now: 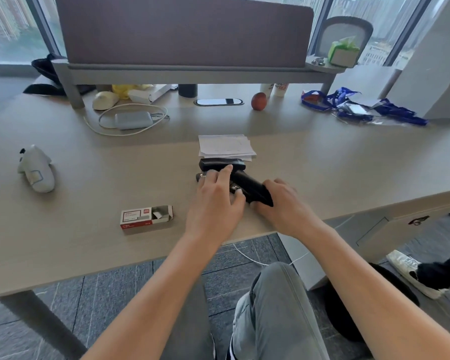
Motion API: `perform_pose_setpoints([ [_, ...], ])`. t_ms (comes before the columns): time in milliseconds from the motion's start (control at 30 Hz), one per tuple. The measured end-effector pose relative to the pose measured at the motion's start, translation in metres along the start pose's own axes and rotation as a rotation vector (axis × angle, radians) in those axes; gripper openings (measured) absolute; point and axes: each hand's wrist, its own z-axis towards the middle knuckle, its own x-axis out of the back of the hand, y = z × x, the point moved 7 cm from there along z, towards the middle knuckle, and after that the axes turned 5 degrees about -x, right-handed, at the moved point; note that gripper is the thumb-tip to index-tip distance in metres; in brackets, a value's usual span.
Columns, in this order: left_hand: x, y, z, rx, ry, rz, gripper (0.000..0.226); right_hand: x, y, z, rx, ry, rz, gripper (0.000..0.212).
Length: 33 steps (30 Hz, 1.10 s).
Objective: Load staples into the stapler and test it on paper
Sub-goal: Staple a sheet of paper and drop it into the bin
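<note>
On desk (63,242), both hands' fingers gripping opened stapler (250,187), staple box (146,218) open.

Bright daylight from the windows (16,27), soft shadows, slight overall blur, wide-angle bending at edges.

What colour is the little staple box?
Red and white staple box, seen in the head view.

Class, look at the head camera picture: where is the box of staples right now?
The staple box lies open on the desk near its front edge, just left of the left hand, apart from the stapler.
</note>
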Motion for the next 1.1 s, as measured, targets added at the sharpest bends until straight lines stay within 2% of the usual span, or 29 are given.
perform_pose_setpoints([
  [100,0.003,0.011,0.031,-0.058,0.027,-0.009,0.041,0.012,0.012,0.002,-0.098,0.073,-0.067,0.023],
  [200,0.002,0.016,0.071,-0.109,0.003,0.010,0.036,0.028,0.029,0.013,-0.175,0.177,0.137,0.021],
  [267,-0.006,0.013,0.103,-0.118,-0.099,0.109,0.036,0.032,0.042,0.025,-0.249,0.202,0.344,0.022],
  [367,-0.026,-0.009,0.148,-0.083,-0.360,0.328,0.036,0.028,0.056,0.046,-0.336,0.215,0.590,0.019],
  [467,-0.042,-0.038,0.176,-0.028,-0.557,0.376,0.046,0.022,0.061,0.067,-0.340,0.216,0.670,0.018],
  [567,-0.050,-0.060,0.190,-0.021,-0.641,0.396,0.054,0.016,0.063,0.080,-0.326,0.204,0.684,0.022],
  [667,-0.057,-0.074,0.195,-0.056,-0.640,0.411,0.050,0.011,0.066,0.087,-0.341,0.207,0.748,0.017],
  [867,-0.053,-0.072,0.196,-0.239,-0.497,0.491,0.015,0.009,0.069,0.093,-0.394,0.265,0.754,0.011],
  [1000,-0.055,-0.068,0.192,-0.327,-0.485,0.580,0.009,0.012,0.062,0.089,-0.484,0.244,0.823,0.046],
  [1100,-0.049,-0.068,0.195,-0.295,-0.454,0.551,0.013,0.015,0.056,0.085,-0.528,0.176,0.873,0.050],
])
